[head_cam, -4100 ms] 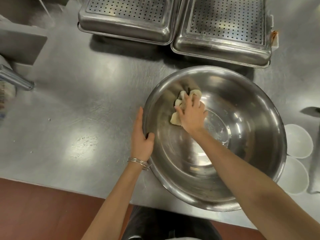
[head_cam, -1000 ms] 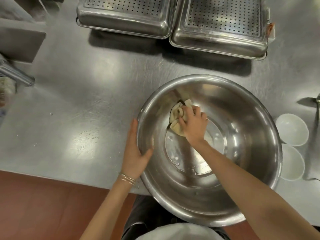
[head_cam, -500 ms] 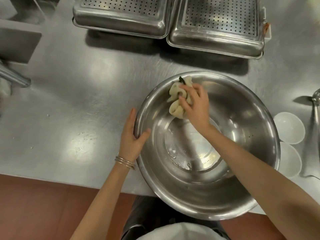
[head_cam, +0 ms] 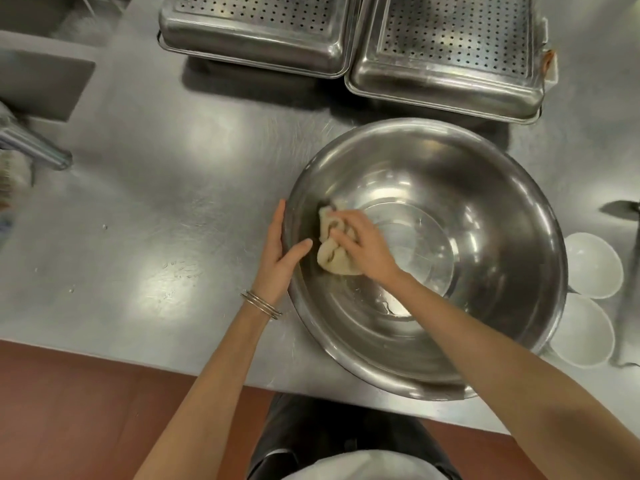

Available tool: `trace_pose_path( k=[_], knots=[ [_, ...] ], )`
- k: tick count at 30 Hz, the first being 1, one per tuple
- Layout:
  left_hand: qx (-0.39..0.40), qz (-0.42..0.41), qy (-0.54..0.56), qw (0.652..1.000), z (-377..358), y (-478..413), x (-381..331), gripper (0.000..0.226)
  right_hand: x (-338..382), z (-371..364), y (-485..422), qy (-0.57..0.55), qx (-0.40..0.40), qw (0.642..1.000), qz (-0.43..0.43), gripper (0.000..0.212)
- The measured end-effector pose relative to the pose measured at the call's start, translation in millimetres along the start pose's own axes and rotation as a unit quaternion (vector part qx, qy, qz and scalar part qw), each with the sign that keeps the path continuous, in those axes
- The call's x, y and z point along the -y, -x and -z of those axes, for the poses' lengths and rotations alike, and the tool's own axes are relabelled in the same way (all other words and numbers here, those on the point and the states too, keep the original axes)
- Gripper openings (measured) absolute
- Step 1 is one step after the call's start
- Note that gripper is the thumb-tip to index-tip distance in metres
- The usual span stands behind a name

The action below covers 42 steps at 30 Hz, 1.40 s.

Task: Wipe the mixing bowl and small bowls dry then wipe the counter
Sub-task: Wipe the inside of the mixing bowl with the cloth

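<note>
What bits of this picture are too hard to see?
Head view:
- cloth: partly under the right hand.
- small bowls: both partly behind the mixing bowl rim.
- dark object, right edge: cut off by the frame.
- blurred thing, left edge: cut off, unidentifiable.

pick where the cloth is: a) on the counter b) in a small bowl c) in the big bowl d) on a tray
c: the right hand holds the cloth against the left inner wall of the big bowl, by the left hand gripping the rim.
</note>
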<state>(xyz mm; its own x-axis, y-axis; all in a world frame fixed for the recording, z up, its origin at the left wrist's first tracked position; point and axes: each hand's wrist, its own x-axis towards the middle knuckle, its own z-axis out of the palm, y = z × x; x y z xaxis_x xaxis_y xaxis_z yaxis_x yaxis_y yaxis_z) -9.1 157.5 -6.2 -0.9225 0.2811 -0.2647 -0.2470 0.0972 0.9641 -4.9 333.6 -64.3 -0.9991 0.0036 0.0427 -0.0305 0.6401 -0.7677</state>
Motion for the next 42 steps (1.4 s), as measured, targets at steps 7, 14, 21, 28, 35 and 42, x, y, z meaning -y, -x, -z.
trace_pose_path(
  k=[7, 14, 21, 28, 35, 42],
  knots=[
    [-0.089, -0.038, -0.037, 0.995, -13.7, -4.5, 0.7, 0.05, 40.2, -33.2, 31.0, -0.018, -0.004, 1.0, -0.015, 0.041],
    [-0.092, -0.032, -0.036, 0.995, -12.9, -3.9, 2.6, 0.05, -21.2, 19.4, 74.2, 0.3, 0.181, 0.92, 0.175, 0.032],
    [-0.095, -0.037, -0.048, 0.994, -12.8, -7.8, 2.6, 0.048, 32.0, -16.3, 30.8, 0.044, 0.077, 0.995, -0.052, 0.049],
    [-0.08, -0.047, -0.07, 0.993, -12.5, -17.7, -2.3, 0.047, 6.1, -8.2, 85.5, 0.182, 0.122, 0.973, 0.07, 0.043],
    [-0.044, -0.09, -0.208, 0.973, -0.1, -31.2, -12.5, 0.052, -52.3, 55.3, 78.7, 0.389, 0.092, 0.905, 0.145, 0.037],
    [-0.007, -0.203, -0.386, 0.9, -13.7, 30.4, 22.9, 0.068, -19.9, 13.3, 47.6, 0.378, 0.003, 0.915, -0.143, 0.043]
  ],
)
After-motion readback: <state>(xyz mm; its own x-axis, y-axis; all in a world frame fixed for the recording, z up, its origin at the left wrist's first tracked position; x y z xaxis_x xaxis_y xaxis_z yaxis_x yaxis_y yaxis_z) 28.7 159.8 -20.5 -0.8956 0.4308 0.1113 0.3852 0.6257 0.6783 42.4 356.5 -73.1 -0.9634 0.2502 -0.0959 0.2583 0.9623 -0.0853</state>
